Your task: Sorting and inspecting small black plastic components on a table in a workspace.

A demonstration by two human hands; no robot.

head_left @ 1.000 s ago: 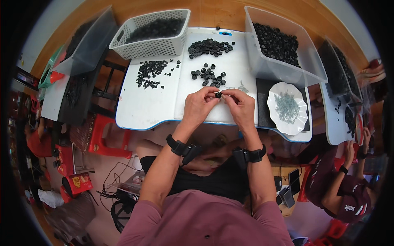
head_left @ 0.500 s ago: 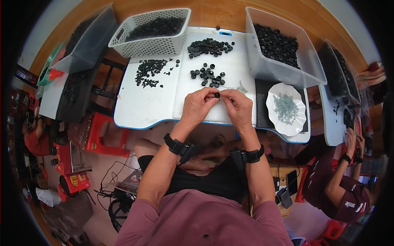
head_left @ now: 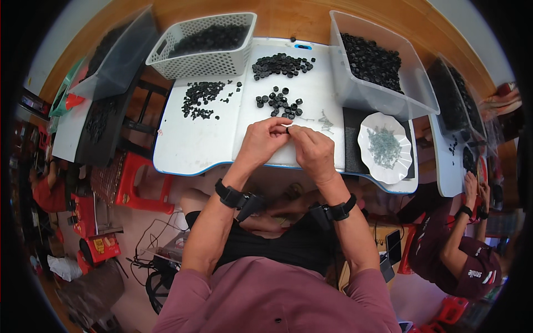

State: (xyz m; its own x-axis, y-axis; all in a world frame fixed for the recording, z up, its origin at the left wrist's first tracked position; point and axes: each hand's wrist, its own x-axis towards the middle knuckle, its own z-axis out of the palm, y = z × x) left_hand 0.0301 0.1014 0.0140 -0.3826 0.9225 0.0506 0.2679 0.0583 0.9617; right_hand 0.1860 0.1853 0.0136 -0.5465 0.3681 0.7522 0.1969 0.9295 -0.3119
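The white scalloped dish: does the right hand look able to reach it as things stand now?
Probably yes. Nothing tall stands between the right hand and the white scalloped dish, only white work surface and black mat, though that hand's fingers are occupied with a small black part.

Two hands [head_left: 261, 142] [head_left: 314, 153], one small black piece [head_left: 288, 130] between them, and two black wrist straps [head_left: 231, 195] [head_left: 341, 210] are seen at one white table [head_left: 189, 150]. The table carries three main groups of black parts [head_left: 201, 100] [head_left: 282, 65] [head_left: 279, 104], one perforated white basket [head_left: 205, 67], one clear bin [head_left: 363, 93] and one scalloped white dish [head_left: 395, 174]; the loose parts are too crowded to count singly.
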